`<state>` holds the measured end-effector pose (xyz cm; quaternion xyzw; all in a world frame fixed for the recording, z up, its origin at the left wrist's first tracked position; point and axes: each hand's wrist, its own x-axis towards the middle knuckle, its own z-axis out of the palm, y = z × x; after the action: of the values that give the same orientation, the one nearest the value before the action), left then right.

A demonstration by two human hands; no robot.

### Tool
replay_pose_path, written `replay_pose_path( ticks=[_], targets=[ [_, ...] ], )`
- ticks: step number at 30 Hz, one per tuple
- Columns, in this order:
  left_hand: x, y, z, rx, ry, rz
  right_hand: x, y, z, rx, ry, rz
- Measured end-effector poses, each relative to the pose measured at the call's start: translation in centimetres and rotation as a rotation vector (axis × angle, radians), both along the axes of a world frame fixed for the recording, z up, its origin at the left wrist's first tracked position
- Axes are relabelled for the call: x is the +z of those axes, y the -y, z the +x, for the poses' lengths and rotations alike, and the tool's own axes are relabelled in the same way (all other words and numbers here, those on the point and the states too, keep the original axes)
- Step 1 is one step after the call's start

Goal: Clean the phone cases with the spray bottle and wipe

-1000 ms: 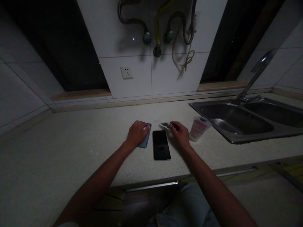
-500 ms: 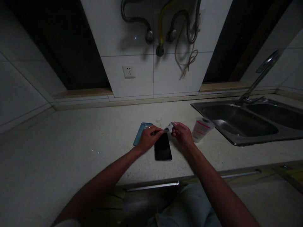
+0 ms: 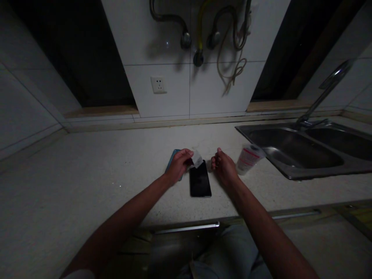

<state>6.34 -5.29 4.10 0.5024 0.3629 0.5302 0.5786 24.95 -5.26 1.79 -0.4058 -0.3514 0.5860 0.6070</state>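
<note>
My left hand (image 3: pixel 179 164) pinches a small, thin, pale square sheet (image 3: pixel 197 159) by its left edge. The sheet looks whitish; whether it is a wipe or a film I cannot tell. Just below it a smartphone (image 3: pixel 200 182) lies on the counter, its dark screen facing up. Partly covered by my left hand is a blue phone case (image 3: pixel 172 159). To the right of the phone, my right hand (image 3: pixel 226 167) is closed with its fingers curled and the thumb on top. Anything between those fingers is too small or hidden to make out.
A clear plastic cup (image 3: pixel 248 159) with red print stands beside my right hand. Farther right, a steel double sink (image 3: pixel 290 170) with a faucet (image 3: pixel 328 91) is set into the pale counter (image 3: pixel 95 166). A wall socket (image 3: pixel 158 85) and hoses are on the tiled wall behind.
Both hands were at the pale piece, which looked curled between them. Now my right hand is apart from it, and the sheet hangs flatter from my left hand, which has shifted slightly left.
</note>
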Motion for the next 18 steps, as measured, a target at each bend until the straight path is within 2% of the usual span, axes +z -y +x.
replay_pose_path(
  ticks=[3, 6, 9, 13, 16, 18],
  targets=[
    [0.4, 0.3, 0.2, -0.081, 0.144, -0.091, 0.2, 0.6, -0.8, 0.081, 0.050, 0.047],
    [0.8, 0.4, 0.4, -0.166, 0.152, -0.209, 0.3, 0.9, -1.4, 0.118, 0.121, 0.080],
    [1.0, 0.3, 0.3, -0.162, 0.096, -0.284, 0.5, 0.9, -1.1, 0.066, 0.180, 0.090],
    [0.8, 0.2, 0.1, -0.117, 0.048, -0.264, 0.4, 1.0, -0.8, -0.009, 0.236, 0.142],
    [0.6, 0.5, 0.3, -0.168, 0.041, -0.272, 0.0, 1.2, -1.2, -0.018, 0.275, 0.242],
    [0.2, 0.8, 0.6, -0.239, 0.128, -0.306, -0.1, 1.4, -1.4, -0.016, 0.275, 0.275]
  ],
)
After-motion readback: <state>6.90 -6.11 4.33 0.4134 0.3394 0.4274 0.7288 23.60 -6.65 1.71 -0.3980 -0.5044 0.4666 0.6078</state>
